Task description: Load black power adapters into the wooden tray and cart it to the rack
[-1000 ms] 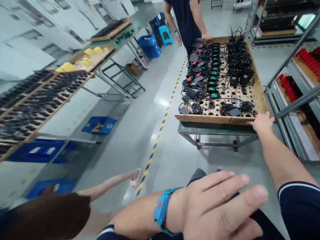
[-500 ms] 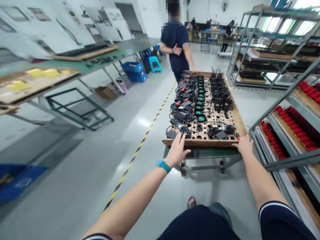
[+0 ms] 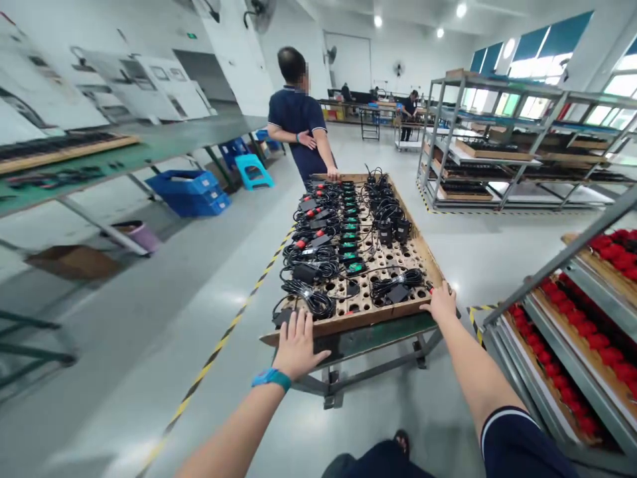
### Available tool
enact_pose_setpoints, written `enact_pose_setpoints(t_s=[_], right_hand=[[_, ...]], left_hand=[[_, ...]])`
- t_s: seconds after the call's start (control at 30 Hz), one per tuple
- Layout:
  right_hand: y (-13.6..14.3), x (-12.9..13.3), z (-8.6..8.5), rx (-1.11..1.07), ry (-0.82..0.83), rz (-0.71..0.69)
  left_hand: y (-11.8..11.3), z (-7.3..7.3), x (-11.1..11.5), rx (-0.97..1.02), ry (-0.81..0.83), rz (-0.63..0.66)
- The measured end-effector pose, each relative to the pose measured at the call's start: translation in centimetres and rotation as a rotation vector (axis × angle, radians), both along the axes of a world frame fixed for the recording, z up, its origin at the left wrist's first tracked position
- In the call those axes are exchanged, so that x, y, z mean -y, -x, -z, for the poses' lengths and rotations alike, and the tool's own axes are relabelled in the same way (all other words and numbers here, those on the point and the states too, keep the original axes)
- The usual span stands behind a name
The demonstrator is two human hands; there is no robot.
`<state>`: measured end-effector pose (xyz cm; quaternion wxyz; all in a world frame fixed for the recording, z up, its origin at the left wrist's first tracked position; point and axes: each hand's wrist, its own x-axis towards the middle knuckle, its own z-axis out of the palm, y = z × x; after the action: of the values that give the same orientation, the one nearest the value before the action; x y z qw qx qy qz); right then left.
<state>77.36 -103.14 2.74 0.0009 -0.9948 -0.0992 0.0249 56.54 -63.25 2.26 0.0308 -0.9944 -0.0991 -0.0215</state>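
A wooden tray (image 3: 348,323) lies on a wheeled green-topped cart (image 3: 358,340), loaded with coiled black cables (image 3: 318,302), black adapters and green parts (image 3: 355,267) over a board full of round holes. Against the tray's near left edge rests my left hand (image 3: 298,345), fingers spread, a blue-green band on its wrist. My right hand (image 3: 442,305) is on the near right corner, thumb along the front edge and its fingers over the corner. At the far end a person in a dark shirt (image 3: 298,119) has one hand on the tray.
Metal shelves (image 3: 525,166) stand at the right, with a nearer rack of red parts (image 3: 582,332). A green table (image 3: 174,143) runs along the left, near blue bins (image 3: 189,192), a blue stool (image 3: 253,174) and a carton (image 3: 74,261). Yellow-black tape (image 3: 219,345) marks the floor.
The tray, both hands and the far person now appear further left in the view. More of the far shelves shows, and the left table's yellow items have left the view.
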Motion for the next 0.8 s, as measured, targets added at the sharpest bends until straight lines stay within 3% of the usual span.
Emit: enact_pose_setpoints(t_s=[0.3, 0.57, 0.8], right_hand=[[1.0, 0.2, 0.3, 0.095, 0.018, -0.047], [1.0, -0.3, 0.2, 0.039, 0.0, -0.007], [1.3, 0.4, 0.8, 0.087, -0.1, -0.042]], left_hand=[[-0.2, 0.1, 0.1, 0.06, -0.026, -0.036], [-0.1, -1.5, -0.4, -0.125, -0.033, -0.043], [0.0, -1.5, 0.2, -0.097, -0.107, -0.116]])
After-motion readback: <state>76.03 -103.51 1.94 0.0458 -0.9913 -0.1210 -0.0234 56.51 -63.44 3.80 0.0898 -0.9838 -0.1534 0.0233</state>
